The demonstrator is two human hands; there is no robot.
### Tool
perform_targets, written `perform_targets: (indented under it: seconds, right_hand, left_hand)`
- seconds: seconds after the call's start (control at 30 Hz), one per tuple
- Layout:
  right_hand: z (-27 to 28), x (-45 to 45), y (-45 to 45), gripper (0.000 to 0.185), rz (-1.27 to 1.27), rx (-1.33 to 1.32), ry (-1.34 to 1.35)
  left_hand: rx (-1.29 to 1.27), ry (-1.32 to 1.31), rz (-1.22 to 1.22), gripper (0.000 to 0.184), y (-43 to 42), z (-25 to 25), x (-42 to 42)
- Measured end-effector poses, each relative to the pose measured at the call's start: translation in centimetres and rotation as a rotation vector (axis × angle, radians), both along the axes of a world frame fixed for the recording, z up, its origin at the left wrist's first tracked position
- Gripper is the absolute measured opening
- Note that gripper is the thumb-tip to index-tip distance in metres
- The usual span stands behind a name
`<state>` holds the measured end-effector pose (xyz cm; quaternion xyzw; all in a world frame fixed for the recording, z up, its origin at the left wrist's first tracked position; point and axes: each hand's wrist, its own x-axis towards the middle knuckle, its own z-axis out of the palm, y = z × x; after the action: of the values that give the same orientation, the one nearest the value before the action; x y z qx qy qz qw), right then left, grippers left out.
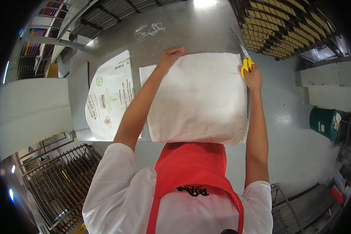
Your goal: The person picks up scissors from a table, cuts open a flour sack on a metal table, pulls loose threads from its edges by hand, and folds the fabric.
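Note:
A plain white flour sack (199, 97), apparently the top of a stack, lies flat in front of me on the steel table (199, 27). My left hand (171, 60) is at its far edge, with thumb and fingers pinched together on that edge. In my right hand (254, 78) is a pair of scissors (247, 66) with yellow handles, held beside the sack's far right corner. The blades point away from me. To the left lies a printed flour sack (111, 97), partly behind my left forearm.
A tangle of white thread (150, 31) lies farther back on the table, with loose bits nearby. A tall rack of trays (284, 27) stands at the back right. There is a green bin (323, 123) on the floor to the right and another rack (62, 187) at lower left.

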<state>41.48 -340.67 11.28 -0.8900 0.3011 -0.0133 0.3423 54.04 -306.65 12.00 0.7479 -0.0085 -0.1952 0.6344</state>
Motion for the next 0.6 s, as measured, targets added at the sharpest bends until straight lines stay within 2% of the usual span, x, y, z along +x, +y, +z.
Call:
perform_targets:
  seconds: [0.13, 0.2, 0.27, 0.37, 0.6]
  right_hand:
    - [0.1, -0.3, 0.4, 0.051, -0.025, -0.012, -0.063]
    - [1.1, -0.3, 0.7, 0.065, -0.007, 0.003, -0.040]
    - [0.6, -0.2, 0.5, 0.065, -0.006, 0.009, -0.036]
    - [-0.4, -0.1, 0.2, 0.064, -0.003, 0.000, -0.055]
    - [-1.3, 0.2, -0.3, 0.061, 0.031, -0.045, -0.092]
  left_hand:
    - [-0.061, 0.048, 0.001, 0.027, 2.2, -0.2, 1.0]
    - [-0.103, 0.068, 0.005, 0.027, 3.7, 0.0, 1.5]
    - [-0.178, 0.129, 0.137, 0.026, 4.7, 2.3, 1.4]
    - [-0.178, 0.080, 0.213, 0.025, 8.0, 3.0, 3.0]
    - [-0.086, -0.062, 0.282, 0.025, 14.2, 6.0, 5.8]
